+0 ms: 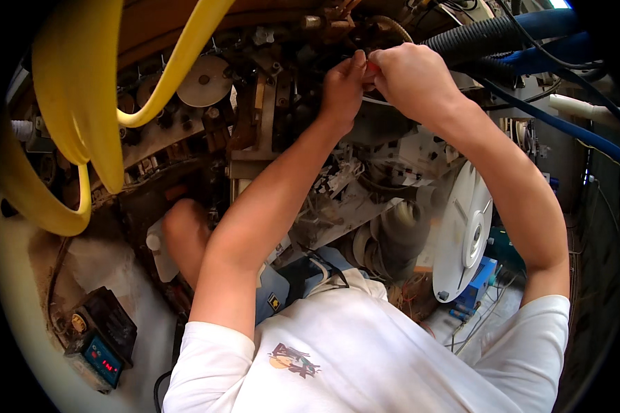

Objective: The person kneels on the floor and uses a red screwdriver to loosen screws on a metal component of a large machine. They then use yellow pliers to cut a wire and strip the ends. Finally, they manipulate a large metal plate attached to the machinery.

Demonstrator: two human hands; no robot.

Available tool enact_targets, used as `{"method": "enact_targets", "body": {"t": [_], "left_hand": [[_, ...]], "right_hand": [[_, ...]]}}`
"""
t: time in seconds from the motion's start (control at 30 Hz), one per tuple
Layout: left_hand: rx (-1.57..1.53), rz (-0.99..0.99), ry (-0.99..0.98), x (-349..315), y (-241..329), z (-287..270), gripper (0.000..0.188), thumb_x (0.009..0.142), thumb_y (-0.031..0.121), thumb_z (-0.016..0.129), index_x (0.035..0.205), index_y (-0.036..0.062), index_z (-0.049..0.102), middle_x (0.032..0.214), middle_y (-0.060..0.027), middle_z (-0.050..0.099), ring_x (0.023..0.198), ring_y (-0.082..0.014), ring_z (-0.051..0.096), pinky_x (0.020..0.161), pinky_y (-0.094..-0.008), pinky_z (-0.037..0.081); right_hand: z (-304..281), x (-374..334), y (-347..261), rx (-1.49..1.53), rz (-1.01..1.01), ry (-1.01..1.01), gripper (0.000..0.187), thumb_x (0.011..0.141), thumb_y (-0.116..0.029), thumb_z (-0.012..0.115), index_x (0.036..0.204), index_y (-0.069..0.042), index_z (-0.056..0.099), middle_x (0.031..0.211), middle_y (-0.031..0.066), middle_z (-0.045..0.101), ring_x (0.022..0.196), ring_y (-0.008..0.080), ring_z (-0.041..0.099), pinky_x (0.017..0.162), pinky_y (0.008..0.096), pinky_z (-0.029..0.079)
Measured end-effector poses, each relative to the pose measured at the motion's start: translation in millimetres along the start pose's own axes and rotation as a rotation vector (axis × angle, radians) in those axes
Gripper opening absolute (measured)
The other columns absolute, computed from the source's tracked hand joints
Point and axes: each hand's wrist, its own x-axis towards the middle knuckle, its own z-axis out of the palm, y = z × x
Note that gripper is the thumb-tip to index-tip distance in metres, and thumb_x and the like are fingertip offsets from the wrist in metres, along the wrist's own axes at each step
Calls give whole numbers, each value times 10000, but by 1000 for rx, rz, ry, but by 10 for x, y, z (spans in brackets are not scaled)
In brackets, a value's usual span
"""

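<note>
Both arms reach up to the far middle of the machine, where my hands meet. My left hand (344,89) is closed, its thumb pointing up, with the fingertips against a small red piece (373,69). Curled around that same piece from the other side is my right hand (415,77). Most of it lies hidden in the fingers, so its kind does not show. Dark machine parts surround the hands. Just right of them runs a black corrugated hose (465,43).
Yellow straps or hoses (79,89) hang at the left. A round metal disc (204,81) sits behind them. At right are a white reel (465,237) and blue hoses (551,113). A box with a lit display (100,361) stands lower left. Scraps litter the machine (341,175).
</note>
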Motion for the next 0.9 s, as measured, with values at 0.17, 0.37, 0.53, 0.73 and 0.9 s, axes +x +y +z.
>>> {"method": "enact_targets", "body": {"t": [0.17,0.37,0.53,0.73,0.9], "left_hand": [[41,7,30,-6,8,34,415,1062,443,550,1024,58,701,931,-26,715,837,-119,642,780,-303,515],[-18,15,2,32,12,-16,436,1050,469,560,1020,59,705,943,-26,709,855,-123,642,795,-321,521],[-13,15,47,-4,74,13,444,1073,469,506,1063,65,690,954,-25,697,863,-145,648,817,-356,529],[-96,-20,102,-28,131,49,421,1085,450,489,1093,73,676,961,-12,689,870,-152,647,819,-359,525],[-58,-40,70,-27,136,63,409,1073,456,517,1086,78,674,955,-6,687,861,-127,637,796,-332,519]], "right_hand": [[-104,24,-35,13,-13,-31,63,769,-111,722,809,-70,749,788,146,730,803,321,734,736,401,598],[-118,113,-73,-39,-44,-38,71,737,-85,741,805,-68,753,802,132,739,828,301,739,757,382,597],[-76,215,-105,-50,-50,-64,89,718,-81,751,803,-56,761,831,152,744,842,310,741,769,382,598],[-76,339,-152,-35,-48,-114,144,695,-113,780,818,-38,765,854,175,745,873,336,739,785,399,602],[-138,292,-13,26,-41,-54,157,789,-169,717,821,-15,724,812,186,713,799,381,706,739,454,578]]}}
